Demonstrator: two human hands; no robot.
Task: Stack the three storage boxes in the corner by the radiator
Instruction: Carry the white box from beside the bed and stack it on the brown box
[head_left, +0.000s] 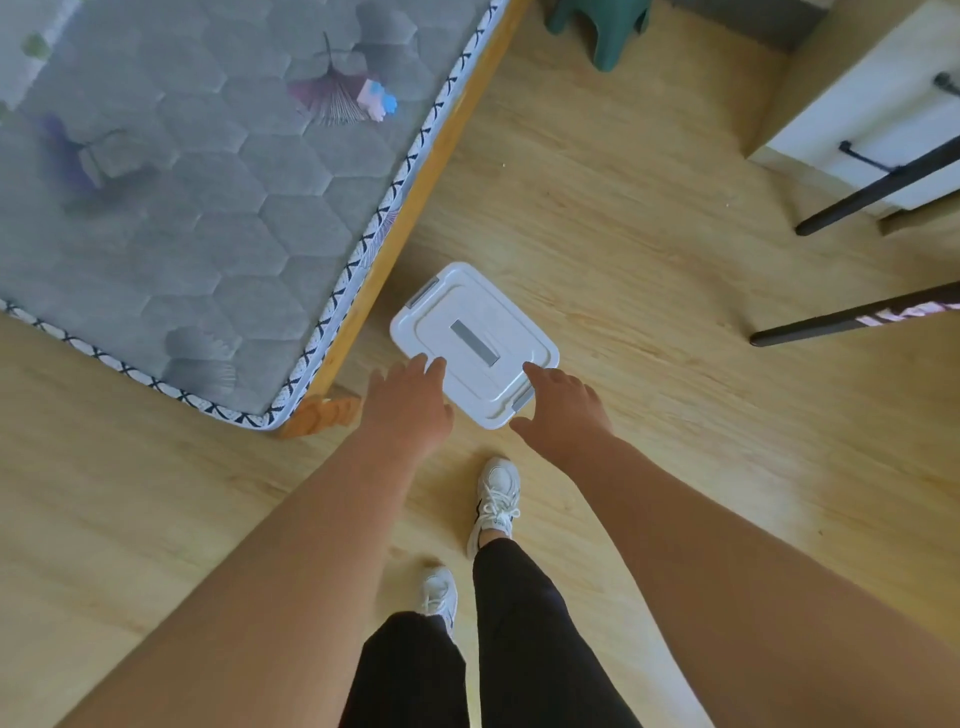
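A white storage box (470, 332) with a lid, a grey handle and grey clips stands on the wooden floor beside the bed corner. My left hand (408, 402) hovers at the box's near left edge, fingers spread, holding nothing. My right hand (563, 402) is at the near right corner, fingers apart, over a grey clip. Whether either hand touches the box I cannot tell. Only this one box is in view; no radiator shows.
A bed with a grey quilted mattress (182, 208) and wooden frame (322, 410) fills the left. A green stool (602, 31) stands at the top. A white cabinet (872, 114) and black furniture legs (857, 317) are at the right. My feet (496, 499) stand just behind the box.
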